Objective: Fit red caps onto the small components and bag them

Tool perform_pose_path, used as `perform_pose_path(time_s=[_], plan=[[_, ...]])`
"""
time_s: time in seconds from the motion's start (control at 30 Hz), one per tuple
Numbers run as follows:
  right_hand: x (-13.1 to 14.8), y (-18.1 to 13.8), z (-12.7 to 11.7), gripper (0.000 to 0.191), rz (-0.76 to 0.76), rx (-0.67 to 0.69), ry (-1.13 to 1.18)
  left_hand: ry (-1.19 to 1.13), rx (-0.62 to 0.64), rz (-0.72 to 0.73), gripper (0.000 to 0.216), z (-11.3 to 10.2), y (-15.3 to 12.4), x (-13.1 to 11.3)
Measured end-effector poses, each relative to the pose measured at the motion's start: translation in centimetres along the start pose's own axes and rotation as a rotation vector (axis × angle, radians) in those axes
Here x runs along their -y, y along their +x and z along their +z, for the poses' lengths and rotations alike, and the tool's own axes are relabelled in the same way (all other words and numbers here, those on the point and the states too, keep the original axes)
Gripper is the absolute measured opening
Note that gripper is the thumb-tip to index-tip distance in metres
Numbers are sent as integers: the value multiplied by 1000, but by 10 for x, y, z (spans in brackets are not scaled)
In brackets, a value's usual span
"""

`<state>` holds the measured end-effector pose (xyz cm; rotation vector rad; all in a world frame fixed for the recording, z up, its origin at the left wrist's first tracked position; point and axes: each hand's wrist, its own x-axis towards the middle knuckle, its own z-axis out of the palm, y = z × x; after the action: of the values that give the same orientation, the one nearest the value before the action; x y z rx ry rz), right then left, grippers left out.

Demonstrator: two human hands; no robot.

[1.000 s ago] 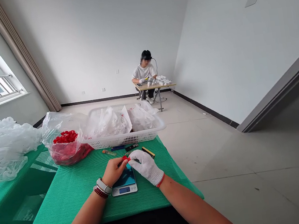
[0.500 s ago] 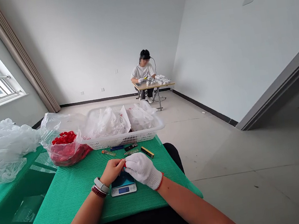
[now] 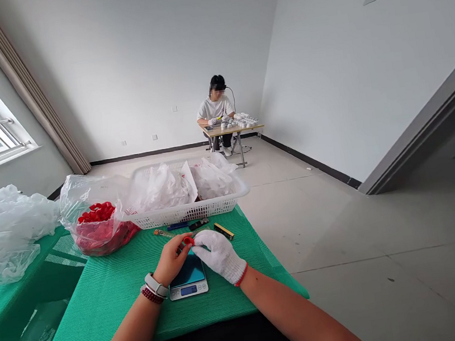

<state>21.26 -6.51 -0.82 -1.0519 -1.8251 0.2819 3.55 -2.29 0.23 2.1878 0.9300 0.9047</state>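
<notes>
A small red plastic cap (image 3: 187,241) is pinched between the fingertips of my bare left hand (image 3: 171,260) and my white-gloved right hand (image 3: 218,256). Both hands hover just above a digital kitchen scale (image 3: 188,289) with a teal top, and its blue display is lit. My left wrist carries a smartwatch (image 3: 155,285) and a dark red beaded bracelet. A clear plastic bag (image 3: 100,236) holds many more red caps (image 3: 97,213) to the left.
Green mesh cloth (image 3: 115,305) covers the table. A white plastic basket (image 3: 187,214) of plastic bags stands at its far edge, with small tools and a black-and-yellow box (image 3: 223,231) before it. Loose plastic bags (image 3: 3,236) lie left. A seated person (image 3: 215,107) works at a distant desk.
The red cap shows more clearly between my hands, and my gloved right hand has drawn slightly back from it. The view has tilted a little.
</notes>
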Motion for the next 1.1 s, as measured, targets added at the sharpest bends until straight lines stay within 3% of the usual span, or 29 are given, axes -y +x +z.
perform_pose_path(time_s=[0.1,0.27,0.4,0.57,0.73,1.1], plan=[[1,0,-1,7,21,27,-2,3,-51,9,32,0,0,2],[6,1,-8,12,-20,-113,14,67,-57,-17,31,-2,1,2],[6,1,-8,23,-60,-49,89,98,-14,27,34,-3,0,1],[4,0,-3,15,57,-17,186,34,-57,67,23,-3,-1,1],[4,0,-3,11,68,12,227,-31,-44,85,21,-4,-1,0],[5,3,-5,13,34,72,210,-47,57,66,37,-3,1,0]])
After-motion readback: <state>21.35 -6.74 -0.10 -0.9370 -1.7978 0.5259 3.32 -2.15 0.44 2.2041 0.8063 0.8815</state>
